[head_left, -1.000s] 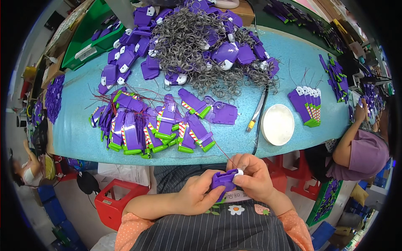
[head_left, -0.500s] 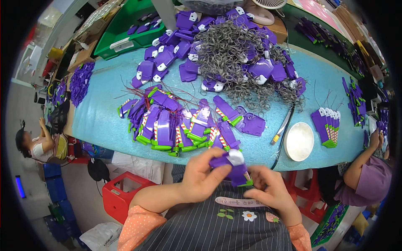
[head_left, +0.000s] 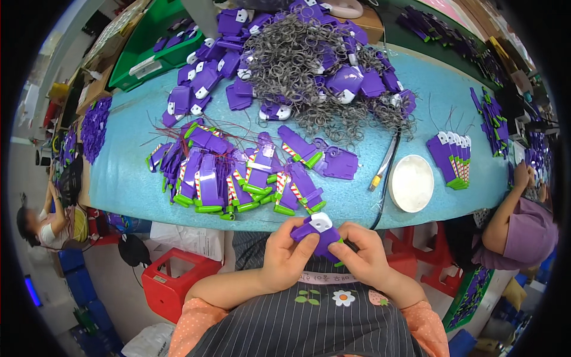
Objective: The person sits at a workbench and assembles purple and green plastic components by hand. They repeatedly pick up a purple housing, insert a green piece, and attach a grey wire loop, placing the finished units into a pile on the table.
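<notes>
Close to my body, just in front of the table edge, I hold a purple plastic piece (head_left: 326,240) with a white rounded end and a bit of green. My left hand (head_left: 284,257) pinches its left side, thumb on top. On the other side my right hand (head_left: 364,256) grips the lower right part near the green tip. Just beyond lies a heap of purple pieces (head_left: 208,178) with green ends and red-and-white striped edges, thin dark red wires trailing from it. A loose purple panel (head_left: 340,163) rests at the heap's right.
Farther back, tangled grey rings (head_left: 297,65) cover more purple-and-white parts (head_left: 205,77). A white bowl (head_left: 411,184) stands right, beside a yellow-ended tool (head_left: 376,179) and a black cable. Fanned pieces (head_left: 446,159) lie beyond. A green bin (head_left: 134,68) is far left; people sit at both sides.
My right hand has moved in from beside the piece and now grips its lower right side. The left hand keeps its hold. The whole view has shifted a little.
</notes>
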`<state>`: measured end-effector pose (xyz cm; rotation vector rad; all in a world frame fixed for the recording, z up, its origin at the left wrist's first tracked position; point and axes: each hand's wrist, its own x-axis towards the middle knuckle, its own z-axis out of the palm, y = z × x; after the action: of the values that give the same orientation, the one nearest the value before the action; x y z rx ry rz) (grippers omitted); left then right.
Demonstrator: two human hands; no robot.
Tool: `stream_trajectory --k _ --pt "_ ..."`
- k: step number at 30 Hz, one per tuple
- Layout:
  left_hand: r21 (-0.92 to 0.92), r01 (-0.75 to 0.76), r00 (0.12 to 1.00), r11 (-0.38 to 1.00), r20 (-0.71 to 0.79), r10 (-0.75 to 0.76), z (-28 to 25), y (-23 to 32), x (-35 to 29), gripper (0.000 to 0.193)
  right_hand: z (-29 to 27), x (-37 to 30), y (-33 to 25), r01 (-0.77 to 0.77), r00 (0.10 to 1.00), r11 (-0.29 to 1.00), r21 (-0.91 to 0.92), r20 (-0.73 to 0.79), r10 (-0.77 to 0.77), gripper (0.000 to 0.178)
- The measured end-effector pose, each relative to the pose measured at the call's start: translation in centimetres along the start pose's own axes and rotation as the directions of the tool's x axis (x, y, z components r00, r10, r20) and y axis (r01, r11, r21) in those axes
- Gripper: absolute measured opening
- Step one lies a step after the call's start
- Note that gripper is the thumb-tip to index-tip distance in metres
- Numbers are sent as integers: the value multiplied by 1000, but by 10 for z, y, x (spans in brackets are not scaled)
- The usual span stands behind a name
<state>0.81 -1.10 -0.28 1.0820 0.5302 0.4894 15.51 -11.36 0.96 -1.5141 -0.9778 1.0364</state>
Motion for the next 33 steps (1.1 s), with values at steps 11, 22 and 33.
stream_trajectory --k 11,22,33 --pt "969 -224 932 102 182 315 -94 120 137 61 -84 -20 -9 194 657 968 -160 -712 -249 22" --pt "983 -166 819 -81 183 544 -155 134 188 54 -193 15 40 -269 672 576 -772 -579 -462 19" --pt "574 -818 447 35 597 666 -7 6 26 69 -31 15 -28 -15 906 984 176 418 -61 81"
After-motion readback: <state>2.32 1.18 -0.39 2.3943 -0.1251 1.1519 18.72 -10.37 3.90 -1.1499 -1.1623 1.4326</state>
